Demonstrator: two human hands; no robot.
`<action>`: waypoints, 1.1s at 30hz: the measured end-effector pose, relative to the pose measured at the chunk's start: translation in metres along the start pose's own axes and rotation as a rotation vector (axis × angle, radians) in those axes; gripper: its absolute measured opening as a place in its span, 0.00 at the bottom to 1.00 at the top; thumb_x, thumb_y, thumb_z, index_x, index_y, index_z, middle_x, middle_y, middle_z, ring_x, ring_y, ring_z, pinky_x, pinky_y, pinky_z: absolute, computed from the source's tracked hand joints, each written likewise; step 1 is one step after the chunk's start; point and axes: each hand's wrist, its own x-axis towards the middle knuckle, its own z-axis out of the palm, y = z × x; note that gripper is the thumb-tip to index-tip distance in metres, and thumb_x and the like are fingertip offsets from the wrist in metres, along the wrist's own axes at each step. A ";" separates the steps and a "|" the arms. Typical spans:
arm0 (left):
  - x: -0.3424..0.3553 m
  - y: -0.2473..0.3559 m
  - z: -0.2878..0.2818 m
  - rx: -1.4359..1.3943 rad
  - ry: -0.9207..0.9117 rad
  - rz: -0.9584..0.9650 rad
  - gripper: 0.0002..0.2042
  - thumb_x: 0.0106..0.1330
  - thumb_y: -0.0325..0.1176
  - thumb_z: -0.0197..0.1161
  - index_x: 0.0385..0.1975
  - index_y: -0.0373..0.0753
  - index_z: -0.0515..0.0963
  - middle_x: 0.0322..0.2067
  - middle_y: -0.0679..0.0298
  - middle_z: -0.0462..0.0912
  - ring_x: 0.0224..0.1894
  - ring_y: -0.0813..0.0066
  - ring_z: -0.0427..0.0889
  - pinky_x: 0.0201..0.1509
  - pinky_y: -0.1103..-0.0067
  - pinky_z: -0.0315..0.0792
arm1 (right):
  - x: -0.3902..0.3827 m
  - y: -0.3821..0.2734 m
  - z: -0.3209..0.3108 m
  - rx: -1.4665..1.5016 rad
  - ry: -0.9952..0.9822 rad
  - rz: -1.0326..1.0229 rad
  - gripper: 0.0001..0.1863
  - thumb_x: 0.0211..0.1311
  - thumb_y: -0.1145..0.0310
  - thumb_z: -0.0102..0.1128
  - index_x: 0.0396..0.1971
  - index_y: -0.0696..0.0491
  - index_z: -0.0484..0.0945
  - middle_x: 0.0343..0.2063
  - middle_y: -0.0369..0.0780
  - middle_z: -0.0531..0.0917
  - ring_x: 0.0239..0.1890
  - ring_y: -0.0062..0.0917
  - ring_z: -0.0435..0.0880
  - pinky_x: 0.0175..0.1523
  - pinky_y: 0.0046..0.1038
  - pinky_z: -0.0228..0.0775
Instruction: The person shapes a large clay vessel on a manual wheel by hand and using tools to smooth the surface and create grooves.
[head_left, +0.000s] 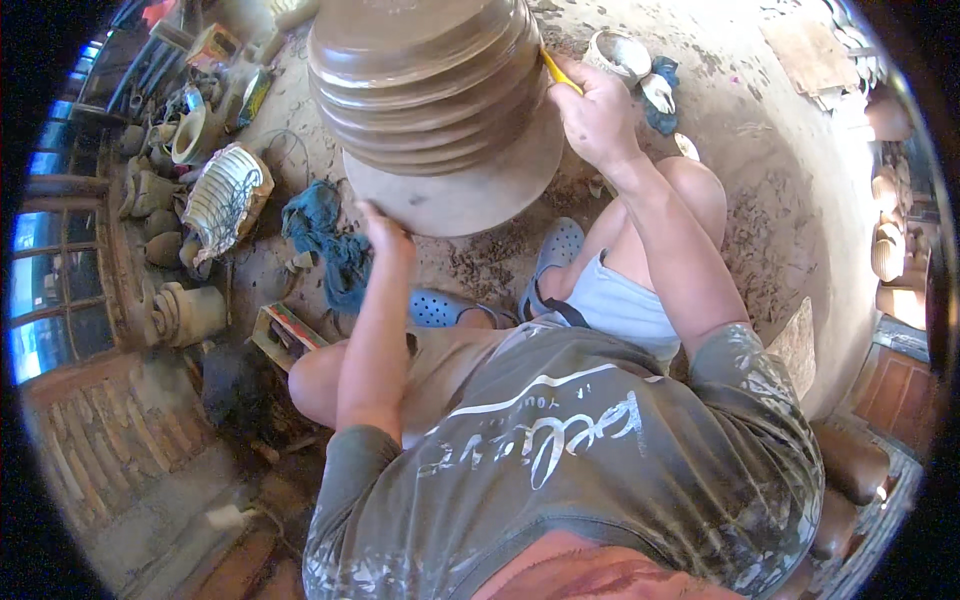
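A large brown clay pot [425, 90] with deep ridges around its side stands on a round pottery wheel [455, 205], its top cut off by the upper edge of the view. My right hand [597, 110] is closed around a slim yellow tool [562, 72], whose tip meets the pot's right side. At the wheel's near left rim, my left hand [387, 236] touches the edge. One digit of it shows stretched out; the others are hidden, so its grip is unclear.
Left of the wheel lie a teal cloth [335, 245] and a pale ribbed basket [230, 195]. An open box [283, 338] is beside my left knee. Beyond my right hand are a white bowl [618, 55] and a blue bag [662, 95]. Pots [850, 465] line the right side.
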 end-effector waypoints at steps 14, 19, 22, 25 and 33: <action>0.004 -0.011 -0.009 -0.038 -0.079 -0.007 0.40 0.76 0.68 0.33 0.78 0.44 0.52 0.76 0.57 0.58 0.76 0.53 0.59 0.75 0.55 0.59 | -0.003 -0.014 -0.004 0.068 -0.087 0.140 0.22 0.61 0.70 0.55 0.55 0.54 0.83 0.44 0.54 0.86 0.48 0.40 0.88 0.56 0.33 0.76; -0.065 -0.100 0.004 0.227 -0.151 -0.267 0.43 0.72 0.73 0.37 0.75 0.44 0.57 0.69 0.56 0.68 0.63 0.58 0.71 0.58 0.58 0.69 | -0.004 -0.003 0.000 0.059 -0.067 0.085 0.22 0.61 0.70 0.55 0.54 0.55 0.83 0.44 0.54 0.86 0.49 0.41 0.88 0.56 0.33 0.76; -0.059 -0.118 -0.014 0.227 -0.201 -0.465 0.46 0.70 0.75 0.39 0.75 0.40 0.58 0.70 0.56 0.68 0.63 0.55 0.71 0.59 0.56 0.68 | -0.004 -0.001 -0.001 0.036 -0.058 0.063 0.22 0.61 0.70 0.55 0.55 0.56 0.83 0.43 0.51 0.87 0.46 0.37 0.86 0.53 0.31 0.76; -0.020 -0.037 0.001 -0.012 -0.046 -0.132 0.46 0.69 0.76 0.39 0.75 0.42 0.59 0.70 0.58 0.68 0.65 0.55 0.70 0.62 0.55 0.68 | -0.001 0.016 -0.003 -0.040 0.002 -0.061 0.25 0.62 0.73 0.56 0.60 0.56 0.80 0.32 0.38 0.88 0.33 0.14 0.80 0.42 0.22 0.74; -0.037 -0.089 -0.011 0.132 -0.121 -0.085 0.42 0.72 0.74 0.39 0.77 0.49 0.54 0.74 0.63 0.61 0.68 0.52 0.67 0.64 0.55 0.67 | -0.007 -0.007 0.000 0.010 -0.066 -0.008 0.22 0.59 0.71 0.56 0.54 0.56 0.83 0.40 0.54 0.85 0.45 0.45 0.86 0.54 0.36 0.76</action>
